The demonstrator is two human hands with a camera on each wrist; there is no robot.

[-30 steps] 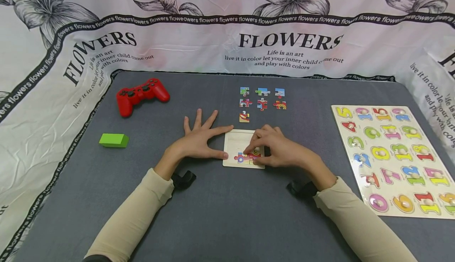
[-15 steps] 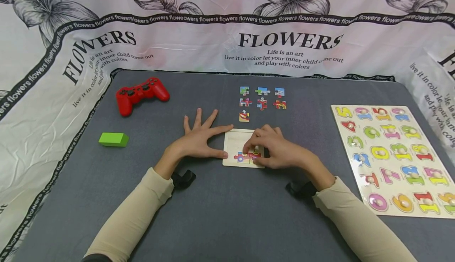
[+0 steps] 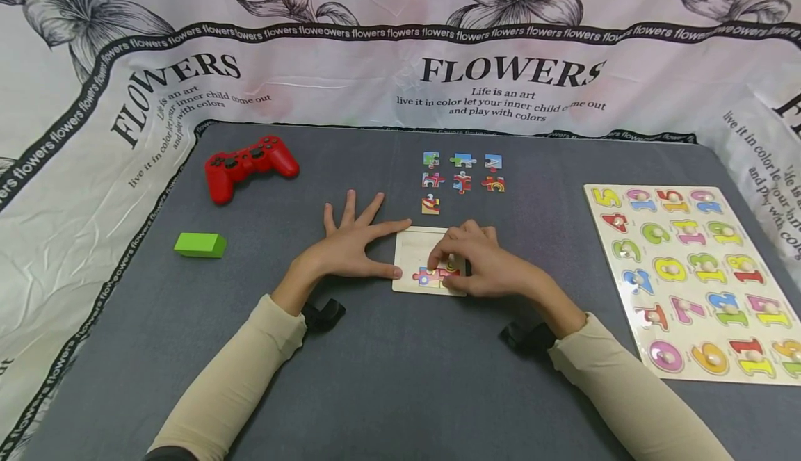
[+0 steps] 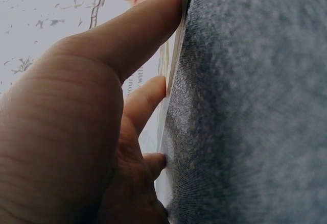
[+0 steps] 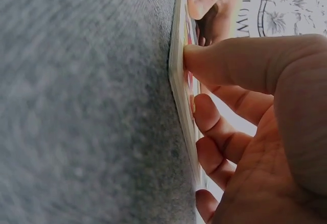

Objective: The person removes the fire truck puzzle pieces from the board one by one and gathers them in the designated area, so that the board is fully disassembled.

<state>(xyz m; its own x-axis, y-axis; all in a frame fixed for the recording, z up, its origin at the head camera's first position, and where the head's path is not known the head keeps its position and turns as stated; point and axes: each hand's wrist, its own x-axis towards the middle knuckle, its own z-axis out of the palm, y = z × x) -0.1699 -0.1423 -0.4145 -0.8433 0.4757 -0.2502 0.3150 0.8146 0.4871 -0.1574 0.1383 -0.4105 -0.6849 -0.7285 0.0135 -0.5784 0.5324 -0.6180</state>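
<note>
A small wooden puzzle tray point(image 3: 413, 244) lies flat on the grey table. Along its lower part are joined jigsaw pieces point(image 3: 425, 278), partly covered by fingers. With fingers spread, my left hand point(image 3: 347, 249) rests at the tray's left side, thumb and index fingertips touching that edge. My right hand point(image 3: 488, 259) bends over the tray's right half, thumb and fingers pinching a red and yellow jigsaw piece point(image 3: 452, 266). From the right wrist, the thumb and curled fingertips are seen on the tray's surface, beside its pale edge point(image 5: 176, 63); most of the pinched piece is hidden.
Several loose jigsaw pieces point(image 3: 462, 183) lie in rows beyond the tray. A red game controller point(image 3: 253, 162) and a green block point(image 3: 200, 246) are at the left. On the right lies a large wooden number board point(image 3: 691, 336). A flower-printed cloth point(image 3: 350, 78) hangs behind.
My right thumb has shifted slightly left over the pieces, and the right wrist has moved a little with it. The left hand and tray stay in place.
</note>
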